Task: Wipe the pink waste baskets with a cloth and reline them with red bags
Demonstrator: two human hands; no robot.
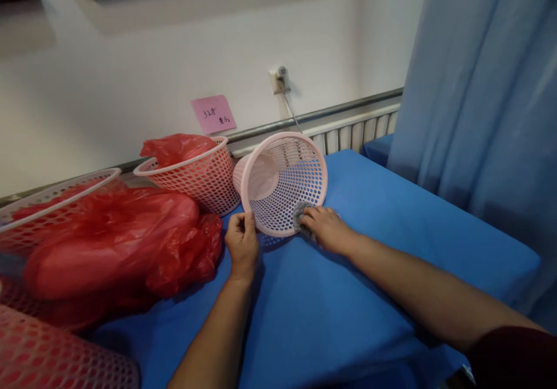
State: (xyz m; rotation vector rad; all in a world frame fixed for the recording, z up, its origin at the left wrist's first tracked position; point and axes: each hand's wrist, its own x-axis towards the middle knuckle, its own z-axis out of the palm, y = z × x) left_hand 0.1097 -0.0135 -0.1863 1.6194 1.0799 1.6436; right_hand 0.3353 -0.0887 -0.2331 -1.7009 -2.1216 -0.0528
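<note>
A pale pink perforated plastic basket lies on its side on the blue-covered table, its open mouth facing me. My left hand pinches the near left part of its rim. My right hand presses a small grey cloth against the basket's lower right rim, fingers closed over it.
Another pink basket lined with a red plastic bag stands behind at left. A large crumpled red bag fills a basket at far left; one more basket lies at bottom left. A blue curtain hangs at right. A pink note is stuck on the wall.
</note>
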